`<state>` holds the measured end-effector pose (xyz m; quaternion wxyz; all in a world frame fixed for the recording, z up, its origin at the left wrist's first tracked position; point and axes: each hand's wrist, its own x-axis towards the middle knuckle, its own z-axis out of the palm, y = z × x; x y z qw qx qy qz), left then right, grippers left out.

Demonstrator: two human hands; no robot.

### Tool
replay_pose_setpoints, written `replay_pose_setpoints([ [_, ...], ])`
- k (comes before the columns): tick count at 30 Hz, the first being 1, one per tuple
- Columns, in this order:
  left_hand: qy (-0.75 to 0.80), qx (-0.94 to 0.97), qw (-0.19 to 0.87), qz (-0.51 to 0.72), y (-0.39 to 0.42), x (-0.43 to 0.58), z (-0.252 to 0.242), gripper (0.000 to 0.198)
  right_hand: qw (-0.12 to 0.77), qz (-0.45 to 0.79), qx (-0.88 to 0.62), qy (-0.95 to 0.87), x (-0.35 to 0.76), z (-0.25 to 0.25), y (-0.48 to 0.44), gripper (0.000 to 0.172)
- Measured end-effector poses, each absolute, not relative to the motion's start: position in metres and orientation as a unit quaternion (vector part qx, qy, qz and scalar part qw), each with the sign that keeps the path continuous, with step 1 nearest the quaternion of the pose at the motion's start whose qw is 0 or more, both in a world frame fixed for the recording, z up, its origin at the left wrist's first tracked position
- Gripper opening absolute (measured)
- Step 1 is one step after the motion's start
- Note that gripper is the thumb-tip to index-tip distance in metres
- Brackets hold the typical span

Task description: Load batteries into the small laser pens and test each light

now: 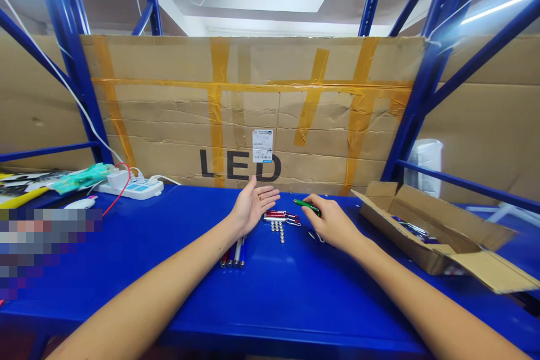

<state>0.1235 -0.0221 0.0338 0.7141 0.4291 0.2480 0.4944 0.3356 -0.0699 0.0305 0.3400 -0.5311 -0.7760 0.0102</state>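
My right hand [331, 219] is closed around a slim green pen-like tube [307, 207], its tip pointing left above the table. Below those fingers a carabiner clip [315, 236] shows; whether it belongs to the green tube I cannot tell. My left hand [255, 206] is open, palm turned up, fingers stretched to the right and holding nothing. Just right of it lie red and silver tubes [278, 216] with carabiner clips. In front of them sit several small round silver button-like pieces [277, 226] in rows. Partly behind my left wrist, several red, silver and blue tubes [237, 255] lie side by side.
An open cardboard box [422, 247] at the right contains more clipped tubes [415, 229]. A white power strip [137, 188] with cables stands at the back left, beside assorted packets [80, 177]. A large taped cardboard panel [253, 112] closes off the back of the blue table [295, 304].
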Motion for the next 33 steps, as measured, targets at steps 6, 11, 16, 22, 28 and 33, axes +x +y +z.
replay_pose_setpoints([
  [6, 0.252, 0.425, 0.714, 0.496, -0.0227, 0.1239, 0.0349, 0.064, 0.346, 0.003, -0.515, -0.784, 0.3356, 0.0304, -0.0705, 0.019],
  [11, 0.249, 0.426, 0.713, 0.499, -0.0219, 0.1235, 0.0335, 0.063, 0.345, 0.005, -0.507, -0.790, 0.3350, 0.0313, -0.0712, 0.020],
  [16, 0.241, 0.432, 0.714, 0.496, -0.0199, 0.1228, 0.0315, 0.064, 0.347, 0.008, -0.503, -0.792, 0.3350, 0.0311, -0.0714, 0.021],
  [22, 0.245, 0.431, 0.712, 0.497, -0.0195, 0.1230, 0.0311, 0.065, 0.343, 0.006, -0.502, -0.794, 0.3346, 0.0312, -0.0721, 0.022],
  [28, 0.247, 0.448, 0.701, 0.496, -0.0203, 0.1228, 0.0313, 0.064, 0.345, 0.007, -0.500, -0.794, 0.3335, 0.0339, -0.0730, 0.021],
  [33, 0.269, 0.552, 0.617, 0.492, -0.0211, 0.1266, 0.0293, 0.055, 0.356, 0.011, -0.489, -0.796, 0.3360, 0.0318, -0.0703, 0.025],
])
